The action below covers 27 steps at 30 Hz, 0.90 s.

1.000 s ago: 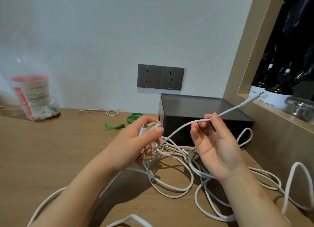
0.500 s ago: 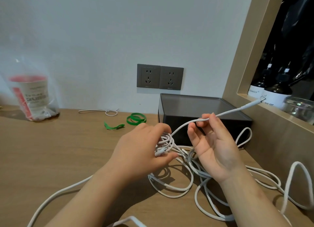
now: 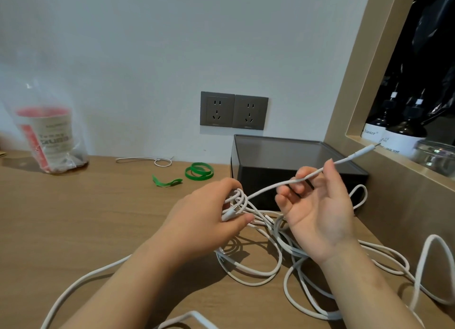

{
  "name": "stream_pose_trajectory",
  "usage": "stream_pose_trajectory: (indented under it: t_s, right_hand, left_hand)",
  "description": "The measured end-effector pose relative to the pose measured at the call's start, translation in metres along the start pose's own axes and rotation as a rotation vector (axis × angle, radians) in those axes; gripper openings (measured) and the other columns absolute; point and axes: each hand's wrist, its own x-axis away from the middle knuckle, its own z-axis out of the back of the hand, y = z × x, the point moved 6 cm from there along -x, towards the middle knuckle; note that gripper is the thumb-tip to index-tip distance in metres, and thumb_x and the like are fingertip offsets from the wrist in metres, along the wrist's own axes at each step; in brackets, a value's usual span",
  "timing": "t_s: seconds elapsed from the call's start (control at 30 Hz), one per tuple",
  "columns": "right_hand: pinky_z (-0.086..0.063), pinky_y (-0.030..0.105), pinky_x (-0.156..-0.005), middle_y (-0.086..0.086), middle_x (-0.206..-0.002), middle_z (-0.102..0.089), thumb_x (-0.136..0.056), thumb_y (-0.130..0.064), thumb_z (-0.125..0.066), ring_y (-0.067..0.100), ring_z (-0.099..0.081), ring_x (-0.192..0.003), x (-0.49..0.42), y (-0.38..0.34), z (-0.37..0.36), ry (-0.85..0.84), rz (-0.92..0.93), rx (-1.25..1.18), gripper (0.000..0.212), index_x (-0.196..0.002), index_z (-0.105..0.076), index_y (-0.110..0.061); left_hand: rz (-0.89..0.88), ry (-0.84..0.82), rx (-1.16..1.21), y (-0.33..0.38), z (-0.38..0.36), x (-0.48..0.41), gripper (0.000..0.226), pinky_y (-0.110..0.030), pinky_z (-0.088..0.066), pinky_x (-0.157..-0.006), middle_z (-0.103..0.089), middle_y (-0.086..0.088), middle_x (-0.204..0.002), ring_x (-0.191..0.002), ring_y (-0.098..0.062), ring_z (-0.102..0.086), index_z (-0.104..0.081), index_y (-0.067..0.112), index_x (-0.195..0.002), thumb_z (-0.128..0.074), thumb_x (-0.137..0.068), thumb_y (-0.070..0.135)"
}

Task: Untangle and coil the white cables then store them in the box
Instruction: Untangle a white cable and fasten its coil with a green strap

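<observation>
Left hand (image 3: pixel 209 213) gripped bunched white cables (image 3: pixel 236 200), right hand (image 3: pixel 317 210) pinched one strand (image 3: pixel 266 189), tangle (image 3: pixel 258 273) cut off at near edge

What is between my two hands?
In the head view, one stretch of white cable runs from the left hand to the right hand, with the black box behind it.

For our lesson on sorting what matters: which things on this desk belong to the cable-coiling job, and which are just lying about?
Belong to the job:
white cables, gripped by the left hand and pinched by the right hand
black box

Just lying about:
green ties
thin string
cup in plastic bag
wall sockets
bottles
</observation>
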Motion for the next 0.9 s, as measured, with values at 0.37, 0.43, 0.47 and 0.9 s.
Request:
stream_pose_trajectory:
  t_s: [0.37,0.43,0.47,0.9]
  right_hand:
    - [-0.038,0.023,-0.053,-0.003,-0.056,-0.045,-0.092,-0.039,-0.043,0.01,-0.044,-0.052,-0.002,-0.017,0.014,0.124,0.149,0.013,0.031,-0.079,-0.06,-0.017]
    - [-0.038,0.023,-0.053,-0.002,-0.06,-0.05,-0.081,-0.051,-0.044,0.011,-0.045,-0.055,0.0,-0.018,0.01,0.079,0.159,-0.001,0.039,-0.081,-0.061,-0.016]
    - [-0.038,0.023,-0.051,-0.001,-0.062,-0.052,-0.075,-0.056,-0.042,0.011,-0.046,-0.056,0.001,-0.019,0.008,0.05,0.156,-0.009,0.046,-0.082,-0.062,-0.016]
    - [-0.05,0.023,-0.055,-0.003,-0.084,-0.072,-0.093,-0.006,-0.046,0.011,-0.059,-0.065,0.006,-0.016,-0.002,-0.011,0.261,0.556,0.031,-0.11,-0.055,-0.029]
  left_hand:
    - [-0.012,-0.049,-0.223,-0.001,0.001,0.001,0.047,-0.019,-0.049,-0.079,-0.049,0.016,-0.123,-0.104,-0.002,-0.051,-0.029,0.052,-0.132,-0.035,-0.087,0.064]
    - [0.001,-0.025,-0.233,-0.003,0.003,-0.001,0.046,-0.019,-0.048,-0.079,-0.05,0.015,-0.123,-0.104,-0.003,-0.051,-0.032,0.049,-0.132,-0.034,-0.088,0.063]
    - [0.011,-0.02,-0.227,-0.005,0.004,-0.002,0.046,-0.019,-0.047,-0.079,-0.05,0.015,-0.124,-0.104,-0.004,-0.051,-0.034,0.047,-0.133,-0.034,-0.089,0.062]
    - [0.189,0.141,0.126,-0.024,0.01,-0.002,0.016,-0.009,-0.035,-0.051,-0.052,0.021,-0.08,-0.067,0.004,-0.051,-0.044,0.038,-0.104,-0.041,-0.092,0.049]
